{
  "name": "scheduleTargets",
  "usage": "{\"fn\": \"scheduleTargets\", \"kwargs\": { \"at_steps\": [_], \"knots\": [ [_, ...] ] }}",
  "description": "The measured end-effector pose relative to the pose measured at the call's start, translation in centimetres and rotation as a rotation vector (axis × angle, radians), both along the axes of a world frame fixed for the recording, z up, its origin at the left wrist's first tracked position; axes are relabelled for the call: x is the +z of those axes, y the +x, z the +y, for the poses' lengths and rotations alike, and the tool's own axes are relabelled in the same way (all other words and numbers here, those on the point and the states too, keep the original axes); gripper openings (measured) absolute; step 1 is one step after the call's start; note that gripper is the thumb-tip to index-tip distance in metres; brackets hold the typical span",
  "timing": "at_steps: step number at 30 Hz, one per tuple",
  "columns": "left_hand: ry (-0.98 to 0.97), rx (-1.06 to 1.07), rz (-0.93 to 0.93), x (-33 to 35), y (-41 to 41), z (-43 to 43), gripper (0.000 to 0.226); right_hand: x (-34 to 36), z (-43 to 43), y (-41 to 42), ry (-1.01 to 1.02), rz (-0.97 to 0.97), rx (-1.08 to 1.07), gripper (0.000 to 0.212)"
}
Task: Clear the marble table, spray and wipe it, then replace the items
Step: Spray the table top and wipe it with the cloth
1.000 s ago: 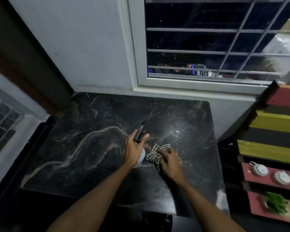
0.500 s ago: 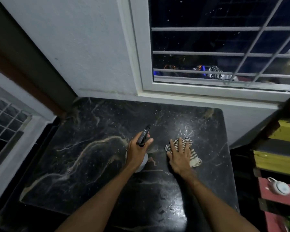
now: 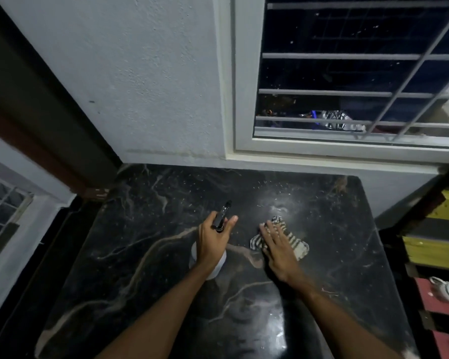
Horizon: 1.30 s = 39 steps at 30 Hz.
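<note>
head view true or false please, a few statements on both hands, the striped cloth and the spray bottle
1. The left hand grips the white spray bottle with a black nozzle. True.
2. The right hand is curled into an empty fist. False: its straight fingers press flat on the black-and-white striped cloth.
3. The cloth lies on the black veined marble table. True.
4. The bottle lies on its side by the window. False: it is held upright near the table's middle.
5. White spray speckles dot the table beyond the cloth. True.
</note>
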<state>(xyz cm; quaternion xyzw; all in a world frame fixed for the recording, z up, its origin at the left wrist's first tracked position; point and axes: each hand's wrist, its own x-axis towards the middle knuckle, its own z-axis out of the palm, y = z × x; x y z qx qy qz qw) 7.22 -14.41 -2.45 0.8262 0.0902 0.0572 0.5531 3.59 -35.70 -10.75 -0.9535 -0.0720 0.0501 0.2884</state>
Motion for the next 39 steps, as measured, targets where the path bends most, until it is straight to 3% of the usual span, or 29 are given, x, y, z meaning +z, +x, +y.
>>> {"fn": "scheduleTargets", "kwargs": {
  "at_steps": [2,4,9,10,13,15,18,19,22,23,26,28,31,32,35,36,37,39],
  "knots": [
    [0.021,-0.001,0.048,0.2,0.9,3.2,0.042,-0.6,1.9,2.3,0.082,0.000,-0.258,0.061],
    [0.035,0.010,0.029,0.8,1.2,5.6,0.037,-0.8,4.2,3.7,0.039,0.035,-0.440,0.064],
    [0.084,0.056,0.017,0.8,2.6,13.2,0.031,-0.7,14.7,5.3,0.046,-0.032,-0.004,0.070],
    [0.110,0.054,0.034,0.6,2.9,14.3,0.032,-0.6,15.7,6.4,0.085,-0.030,-0.065,0.068],
    [0.075,0.086,0.072,0.4,3.4,18.1,0.025,-0.3,19.4,9.8,0.179,0.054,-0.514,0.065],
    [0.052,0.115,0.056,0.6,3.6,20.3,0.022,0.6,23.8,10.2,0.166,0.086,-0.407,0.072],
    [0.070,0.142,0.011,0.3,4.4,22.9,0.021,0.6,27.5,10.3,0.074,0.039,0.096,0.079],
    [0.065,0.154,0.004,0.2,4.8,23.5,0.021,0.4,27.2,11.4,0.027,0.032,0.135,0.079],
    [0.046,0.177,0.009,0.2,5.8,25.7,0.018,-0.1,27.2,14.1,-0.067,0.100,-0.150,0.074],
    [0.039,0.184,0.015,0.2,6.0,26.2,0.018,-0.1,27.9,14.3,-0.121,0.096,-0.149,0.074],
    [0.028,0.186,0.034,0.0,6.7,27.4,0.026,-0.4,29.3,14.1,-0.186,0.001,0.191,0.073],
    [0.025,0.163,0.063,-0.6,7.4,27.9,0.038,-0.3,28.1,15.4,-0.190,-0.036,0.231,0.064],
    [0.001,0.137,0.085,-0.9,8.3,28.3,0.039,-0.3,27.6,16.7,-0.187,0.098,-0.182,0.063],
    [0.008,0.126,0.080,-0.9,8.4,28.2,0.041,-0.1,28.5,16.3,-0.192,0.081,-0.155,0.063],
    [0.047,0.091,0.046,-0.4,8.7,26.8,0.037,-0.1,28.7,14.0,-0.212,-0.038,0.259,0.065],
    [0.051,0.077,0.025,0.0,8.8,26.0,0.034,-0.1,27.3,14.0,-0.215,-0.047,0.299,0.067],
    [0.047,0.071,0.006,0.3,8.8,25.6,0.033,-0.5,25.8,14.3,-0.208,-0.051,0.236,0.069],
    [0.050,0.044,-0.024,0.7,8.6,24.0,0.035,-0.6,22.0,14.1,-0.159,0.009,-0.104,0.071]
  ]
}}
